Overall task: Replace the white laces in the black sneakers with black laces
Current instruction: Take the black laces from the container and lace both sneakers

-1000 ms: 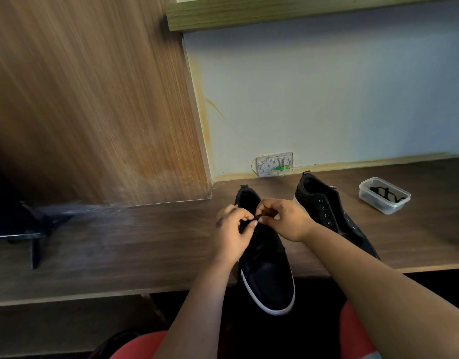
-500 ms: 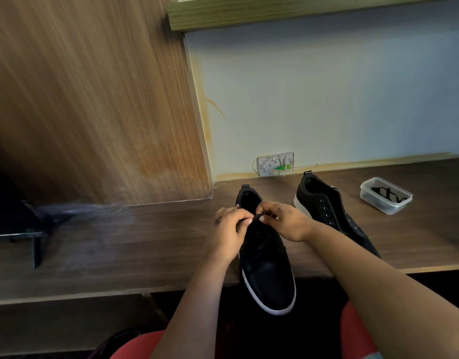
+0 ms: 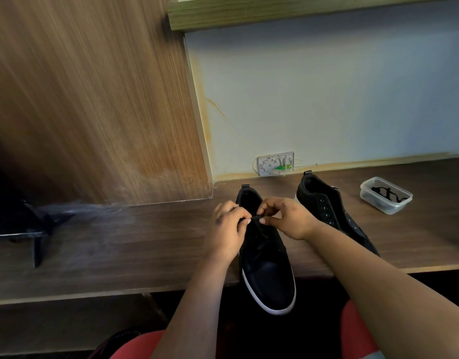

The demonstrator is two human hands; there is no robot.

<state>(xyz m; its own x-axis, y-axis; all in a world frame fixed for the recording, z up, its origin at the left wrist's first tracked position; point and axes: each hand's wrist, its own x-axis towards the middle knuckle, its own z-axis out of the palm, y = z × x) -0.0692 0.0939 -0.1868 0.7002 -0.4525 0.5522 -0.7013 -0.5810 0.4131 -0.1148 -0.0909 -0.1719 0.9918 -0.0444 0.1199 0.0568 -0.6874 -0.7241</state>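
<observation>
Since a second ago the hands have barely shifted: both stay bunched over the top of the near sneaker [image 3: 267,268], the right thumb now a little further along the lace. The left hand [image 3: 227,233] has its fingers curled in, pinching the black lace [image 3: 257,217] at the upper eyelets, and the right hand [image 3: 285,217] pinches the same lace from the other side, fingertips nearly touching the left's. How the lace runs through the eyelets is too dark to tell. This sneaker lies on the wooden desk [image 3: 145,242] with its heel toward the wall and its white-rimmed toe hanging past the front edge. The second sneaker [image 3: 326,208] sits just to its right, partly behind the right forearm, its eyelets showing bare, with no lace visible in them. Further right, apart from both shoes, a clear plastic tub [image 3: 386,195] holds a coil of black lace. A small white wall plate [image 3: 276,164] with a green part sits at the foot of the wall behind the shoes.
</observation>
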